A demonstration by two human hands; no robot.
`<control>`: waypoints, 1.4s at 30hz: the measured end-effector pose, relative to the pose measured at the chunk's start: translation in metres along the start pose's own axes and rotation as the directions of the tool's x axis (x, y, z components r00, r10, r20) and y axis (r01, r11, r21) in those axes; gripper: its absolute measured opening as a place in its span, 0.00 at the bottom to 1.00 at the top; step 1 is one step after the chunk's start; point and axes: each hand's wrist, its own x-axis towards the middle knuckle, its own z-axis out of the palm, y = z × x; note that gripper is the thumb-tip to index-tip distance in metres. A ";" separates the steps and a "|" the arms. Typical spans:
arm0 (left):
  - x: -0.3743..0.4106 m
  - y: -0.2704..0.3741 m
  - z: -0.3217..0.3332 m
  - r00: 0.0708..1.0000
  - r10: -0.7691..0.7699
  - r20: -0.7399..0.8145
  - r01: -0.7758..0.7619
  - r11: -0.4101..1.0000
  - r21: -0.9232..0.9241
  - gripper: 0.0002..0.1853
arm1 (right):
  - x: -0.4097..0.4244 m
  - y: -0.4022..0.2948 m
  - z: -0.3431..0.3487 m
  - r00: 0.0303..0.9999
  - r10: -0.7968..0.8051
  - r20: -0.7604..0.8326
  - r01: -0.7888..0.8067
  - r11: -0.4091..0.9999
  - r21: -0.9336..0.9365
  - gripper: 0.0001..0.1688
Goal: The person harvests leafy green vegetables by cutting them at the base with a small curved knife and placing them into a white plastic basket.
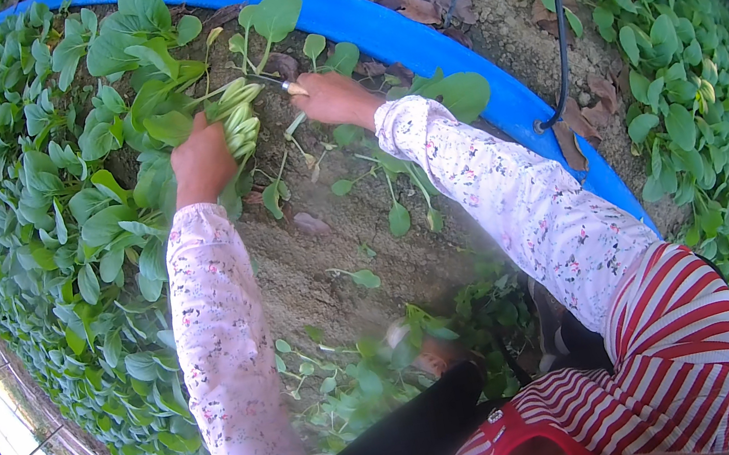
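Note:
My left hand [202,155] is closed around a bunch of leafy greens [237,115]; the pale cut stem ends point right and the broad leaves spread up and left. In my right hand [332,97] is a small knife with a light handle [295,88]. Its thin dark blade points up and left, close to the stems and to the base of a small plant with a round leaf [277,16]. Whether the blade touches that plant, I cannot tell. Loose leaves and small plants [399,218] lie on the soil just below my right hand.
Dense rows of leafy greens [76,276] grow on the left. A wide blue hose or strip [374,27] curves behind my right hand, with a black tube [560,14] joined to it. Dry leaves [414,6] and another green bed [669,61] lie beyond. Cut greens [362,387] lie near my legs.

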 end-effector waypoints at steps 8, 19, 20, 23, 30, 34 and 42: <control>-0.075 0.030 -0.072 0.993 0.041 -0.107 -0.106 0.689 -0.717 0.25 | -0.037 -0.028 -0.018 0.977 -0.210 0.030 0.082 0.506 0.859 0.35; -0.119 0.031 -0.083 0.947 0.008 -0.322 -0.279 0.515 -0.810 0.37 | -0.053 -0.047 -0.025 0.967 -0.238 -0.088 0.195 0.474 0.859 0.23; -0.122 0.024 -0.077 0.980 -0.038 -0.197 -0.152 0.501 -0.852 0.39 | -0.057 -0.052 -0.023 0.956 -0.290 -0.050 0.180 0.442 0.879 0.23; -0.120 0.042 -0.067 0.984 -0.130 -0.123 -0.098 0.187 -0.978 0.45 | -0.078 -0.068 -0.015 0.914 -0.405 0.026 0.109 0.307 0.945 0.26; -0.112 0.060 -0.036 0.973 -0.151 -0.175 -0.081 0.486 -0.870 0.39 | -0.072 -0.073 0.001 0.938 -0.347 -0.003 0.114 0.299 0.947 0.24; -0.088 0.037 -0.056 0.954 -0.262 -0.143 0.033 0.570 -0.821 0.40 | -0.059 -0.070 0.000 0.984 -0.083 -0.157 0.177 0.533 0.828 0.17; -0.038 -0.010 -0.032 0.964 0.146 -0.224 -0.103 0.976 0.190 0.14 | 0.044 -0.070 -0.002 0.990 -0.144 0.011 0.141 0.983 0.121 0.25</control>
